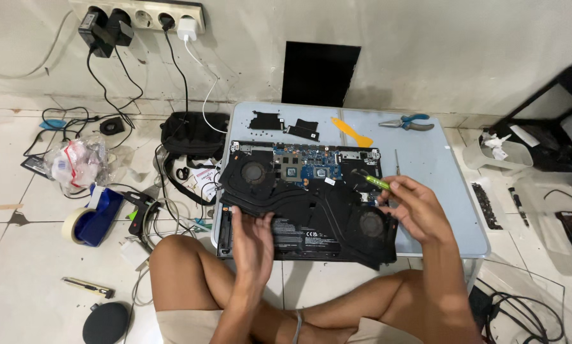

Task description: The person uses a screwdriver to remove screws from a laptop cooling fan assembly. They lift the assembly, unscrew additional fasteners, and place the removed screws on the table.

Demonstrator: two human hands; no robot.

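Right hand [413, 207]: raised over the right part of the machine, wrist bent, fingers curled shut around a slim screwdriver with a yellow-green handle [374, 181]; its tip points up and left toward the circuit board.

Left hand [253, 245]: palm down, fingers spread, resting flat on the near left of the opened black laptop base [308, 213]. It grips nothing; the fingers lie apart.

The laptop base lies bottom cover off on the small pale-blue table [439, 191], its near edge overhanging toward the person's crossed legs. Visible inside: two round cooling fans, one at left [253, 171] and one at right [370, 223]; one blue circuit board [305, 164]; one black battery block [305, 232].

On the table beyond the laptop: two small black cover pieces [282, 123], one orange plastic pry tool [351, 132], one pair of blue-handled pliers [407, 122], one thin metal driver shaft [397, 162].

On the tiled floor at left: one black bag [193, 135], one roll of tape in a blue dispenser [91, 220], one yellow-and-black utility knife [87, 288]. One white power strip [139, 14] on the wall, with four plugs.
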